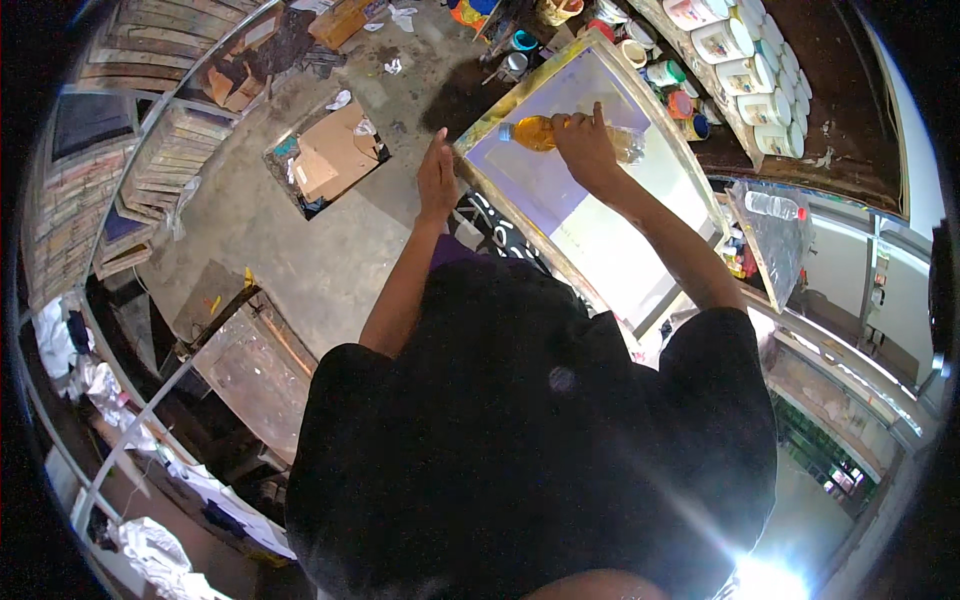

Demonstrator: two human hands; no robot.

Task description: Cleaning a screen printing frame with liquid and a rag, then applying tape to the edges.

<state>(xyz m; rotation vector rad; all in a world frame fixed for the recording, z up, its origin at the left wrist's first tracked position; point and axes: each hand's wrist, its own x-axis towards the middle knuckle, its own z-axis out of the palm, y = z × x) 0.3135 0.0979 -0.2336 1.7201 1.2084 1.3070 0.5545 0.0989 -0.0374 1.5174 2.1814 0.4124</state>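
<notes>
My right hand point(588, 150) is wrapped round a clear plastic bottle point(535, 133) of amber liquid. The bottle lies almost level above a wood-edged frame point(520, 222), its neck pointing left; part of its body is behind my fingers. Inside the frame, a purple-tinted panel point(545, 195) covers the far left portion and a bright white area point(625, 255) the nearer right portion. My left hand point(437, 178) is held upright beside the frame's left corner, fingers straight and holding nothing; whether it touches the edge I cannot tell.
Several white tubs point(745, 75) line a shelf at the far right, with paint containers point(665, 73) below. A flattened cardboard piece point(335, 155) lies on the concrete floor. Stacked wooden frames point(185, 150) stand at the left. A clear bottle with a red cap point(770, 206) rests at the right.
</notes>
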